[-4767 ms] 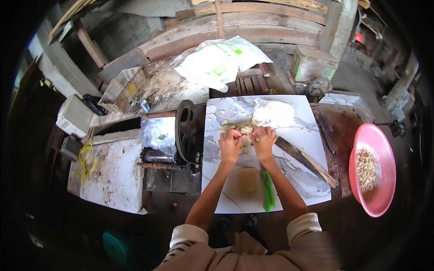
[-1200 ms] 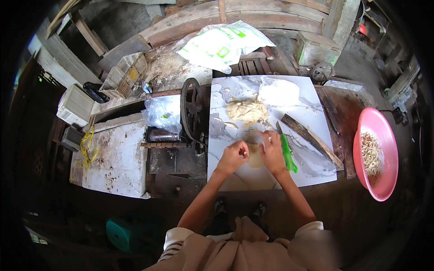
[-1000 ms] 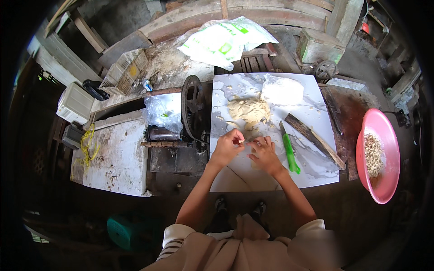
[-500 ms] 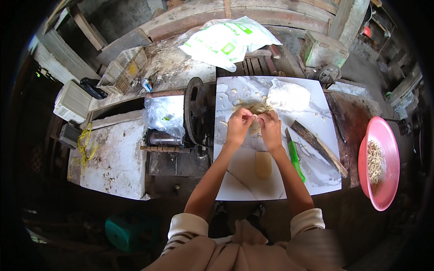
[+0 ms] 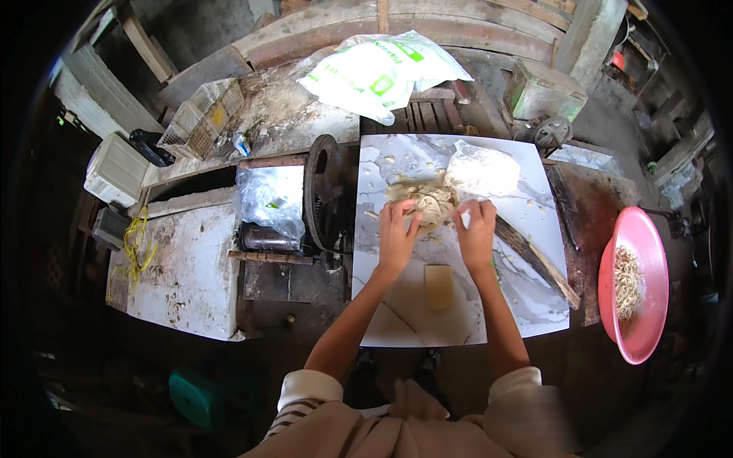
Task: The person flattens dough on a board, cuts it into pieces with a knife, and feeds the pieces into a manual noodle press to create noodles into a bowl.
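Observation:
A heap of pale dough strips [image 5: 429, 204] lies on the marble-patterned tabletop [image 5: 397, 324]. My left hand [image 5: 398, 238] is at the heap's near left edge, thumb and fingers apart, with nothing visible between them. On the heap's right side, my right hand [image 5: 477, 233] hovers with bent fingers, thumb apart from the fingertips; no held thing shows. Closer to me lies a flat tan rectangular block [image 5: 438, 287]. Behind the heap rests a clear plastic bag of white stuff [image 5: 483, 168]. My right forearm mostly hides the green-handled knife.
Two dark wooden strips [image 5: 537, 259] lie right of my right hand. A pink basin [image 5: 655, 286] with pale strips stands at the far right. Left of the table is a machine with a big wheel [image 5: 324, 195]. A white-green sack [image 5: 382, 76] lies behind, a plastic crate [image 5: 202, 118] at back left.
My hands were together over the heap, fingertips meeting at a small pale piece. Now they are apart, one on each side, and the heap shows between them. The view has shifted slightly.

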Available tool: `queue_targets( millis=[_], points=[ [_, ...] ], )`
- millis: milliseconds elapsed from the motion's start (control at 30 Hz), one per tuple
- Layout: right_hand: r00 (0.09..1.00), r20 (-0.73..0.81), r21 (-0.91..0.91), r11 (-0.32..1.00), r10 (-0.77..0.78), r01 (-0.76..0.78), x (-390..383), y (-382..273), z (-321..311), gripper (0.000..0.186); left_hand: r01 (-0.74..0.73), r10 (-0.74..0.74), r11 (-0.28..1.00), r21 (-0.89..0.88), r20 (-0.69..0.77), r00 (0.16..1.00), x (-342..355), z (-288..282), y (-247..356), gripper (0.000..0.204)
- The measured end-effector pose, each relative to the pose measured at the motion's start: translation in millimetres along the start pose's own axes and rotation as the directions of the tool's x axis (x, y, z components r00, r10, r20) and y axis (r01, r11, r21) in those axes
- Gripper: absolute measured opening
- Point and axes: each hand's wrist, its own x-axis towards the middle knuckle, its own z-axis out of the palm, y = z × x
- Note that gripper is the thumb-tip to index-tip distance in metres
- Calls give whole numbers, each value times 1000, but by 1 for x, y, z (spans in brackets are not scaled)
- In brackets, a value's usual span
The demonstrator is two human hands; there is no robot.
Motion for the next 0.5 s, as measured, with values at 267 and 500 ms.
queue_targets(
  millis=[267,500],
  points=[
    [981,169,-209,976,90,-53,-85,17,-64,44,-87,55,994,69,371,927,-92,-24,59,50],
    [951,310,-84,996,-14,42,-97,53,-71,50,-247,67,900,359,445,893,-141,-5,90,71]
  ],
)
